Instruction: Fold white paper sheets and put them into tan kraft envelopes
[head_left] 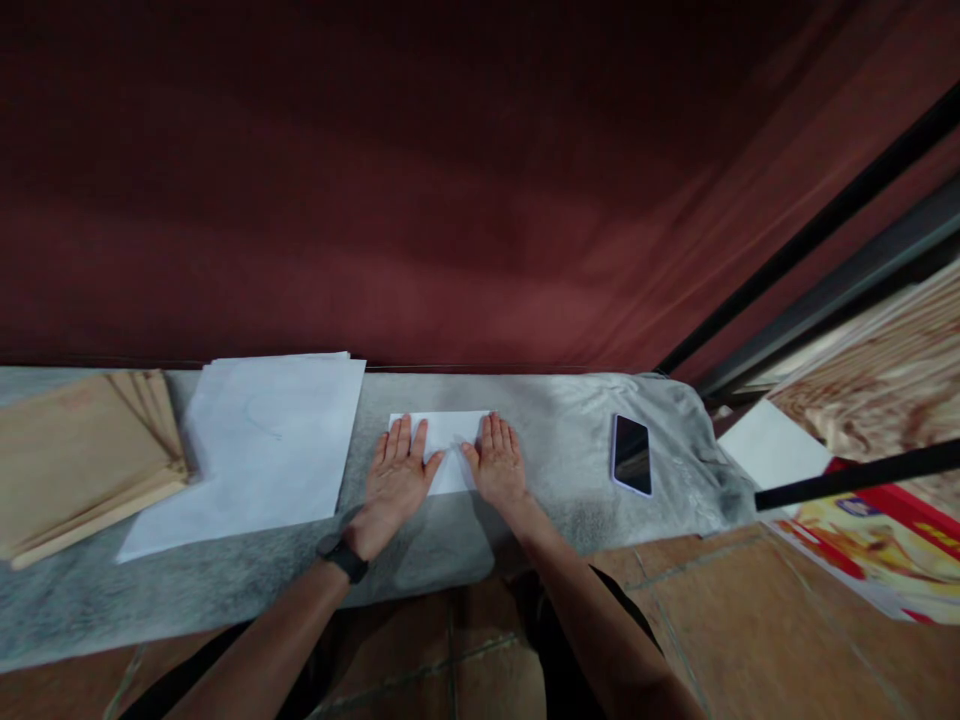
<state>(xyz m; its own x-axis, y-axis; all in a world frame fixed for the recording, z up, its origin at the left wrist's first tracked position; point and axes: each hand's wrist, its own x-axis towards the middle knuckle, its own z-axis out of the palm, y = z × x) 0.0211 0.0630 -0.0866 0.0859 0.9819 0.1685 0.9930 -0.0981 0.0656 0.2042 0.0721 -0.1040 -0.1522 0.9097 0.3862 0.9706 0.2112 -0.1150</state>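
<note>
no readable text, blurred lettering on the red-and-yellow packaging

Wall covering: dark red — smooth, shadowed toward the top
Bench: long, low, grey cloth cover
Floor: brown-orange tiles, pale joints
Bars: black, right side
Light: dim, uneven

Under my palms, smooth, matt white paper. Along the left end of the worktop, matt brown paper envelopes overlap plain white sheets. The worktop's covering is soft-looking grey cloth, wrinkled towards the right end, where the phone shows glossy black glass. Beyond the back edge, dull dark red cloth.
</note>
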